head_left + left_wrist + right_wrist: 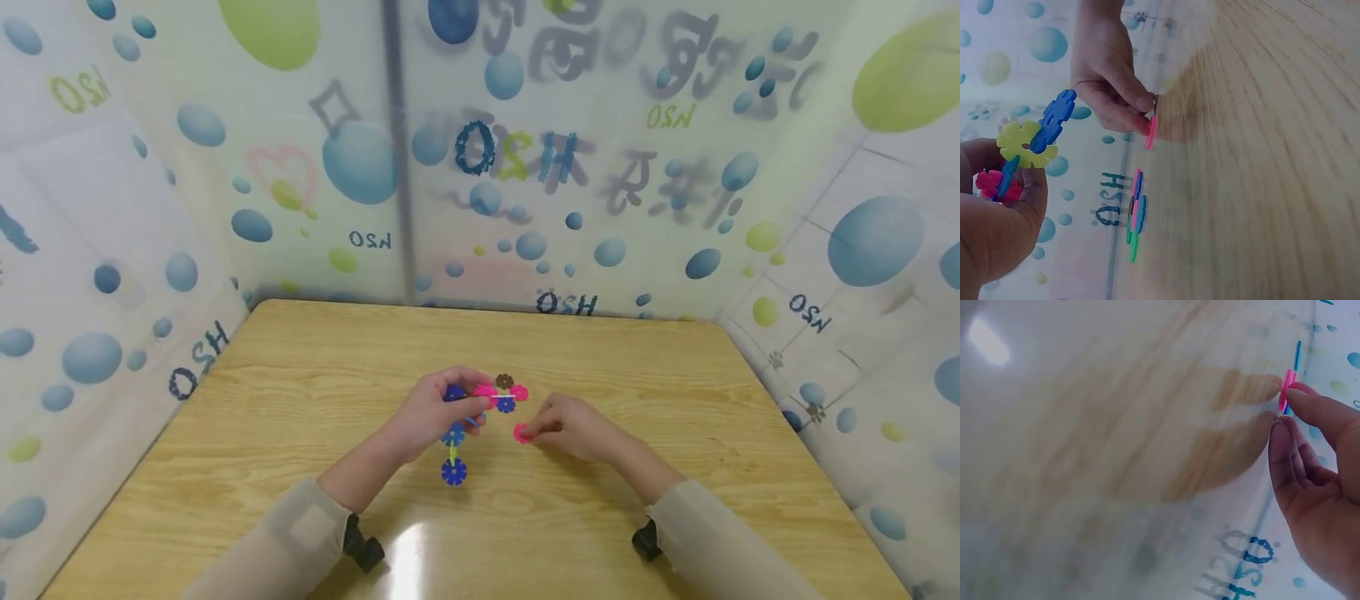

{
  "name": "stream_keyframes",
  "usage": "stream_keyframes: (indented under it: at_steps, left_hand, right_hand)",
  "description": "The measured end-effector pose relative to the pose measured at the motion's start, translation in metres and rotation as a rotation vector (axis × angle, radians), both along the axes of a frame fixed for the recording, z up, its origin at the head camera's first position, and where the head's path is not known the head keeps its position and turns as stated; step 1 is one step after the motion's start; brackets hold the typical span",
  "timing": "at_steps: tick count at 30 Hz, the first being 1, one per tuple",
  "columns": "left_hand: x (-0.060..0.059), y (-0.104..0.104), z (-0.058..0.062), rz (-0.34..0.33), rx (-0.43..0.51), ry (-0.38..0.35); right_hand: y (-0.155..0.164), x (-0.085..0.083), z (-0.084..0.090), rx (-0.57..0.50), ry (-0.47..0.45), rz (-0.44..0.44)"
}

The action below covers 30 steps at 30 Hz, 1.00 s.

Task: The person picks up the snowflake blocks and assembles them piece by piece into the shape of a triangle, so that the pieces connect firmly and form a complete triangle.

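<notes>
While the left hand (435, 412) gripped the snowflake-disc assembly (454, 442) above the desk (300, 417), keeping its slots reachable, the right hand (573, 429) pinched a loose pink disc (522, 434) just right of it; spare discs (508, 393) lay beyond.

The table (300, 400) is light yellow-brown wood with a darker streaked grain. Above its middle, the cluster of snowflake discs (480, 400) mixes blue, pink, brown and yellow, and the single disc (522, 433) just right of it is pink. Behind the table, the curtain (600, 167) is whitish with blue and lime-green bubbles and dark blue lettering.
</notes>
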State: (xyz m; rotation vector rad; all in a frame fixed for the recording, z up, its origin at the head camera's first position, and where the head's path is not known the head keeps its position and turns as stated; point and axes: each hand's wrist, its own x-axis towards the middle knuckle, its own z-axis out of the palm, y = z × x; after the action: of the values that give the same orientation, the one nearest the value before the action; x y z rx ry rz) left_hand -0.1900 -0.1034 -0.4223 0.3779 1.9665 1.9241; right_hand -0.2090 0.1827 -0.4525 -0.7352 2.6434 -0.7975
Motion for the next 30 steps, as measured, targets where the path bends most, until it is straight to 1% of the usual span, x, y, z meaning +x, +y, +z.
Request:
stream_keyframes:
  at_steps: [5,11,15,18,21,26,28,30]
  left_hand:
    - [0.001,0.000,-0.001,0.009,-0.010,-0.021]
    - [0.001,0.000,-0.004,0.008,-0.021,-0.020]
    - [0.001,0.001,-0.006,0.007,-0.017,-0.016]
    - [0.001,0.002,-0.006,0.006,-0.015,-0.019]
    - [0.000,0.003,-0.005,0.011,-0.017,-0.032]
    - [0.000,0.005,-0.003,0.016,-0.010,-0.041]
    - [0.000,0.005,-0.002,0.019,-0.006,-0.035]
    - [0.000,0.005,-0.001,0.022,-0.008,-0.031]
  right_hand:
    - [-0.002,-0.002,-0.005,-0.043,-0.072,-0.045]
    - [-0.010,-0.006,-0.007,-0.058,-0.116,-0.038]
    - [-0.008,-0.003,-0.005,-0.075,-0.147,-0.080]
    - [-0.003,0.003,-0.003,-0.119,-0.160,-0.116]
    - [0.002,0.008,-0.001,-0.232,-0.187,-0.148]
    - [0.006,0.014,0.011,-0.536,-0.291,-0.235]
    - [0.005,0.016,0.018,-0.621,-0.308,-0.246]
    - [0.003,0.018,0.025,-0.679,-0.305,-0.248]
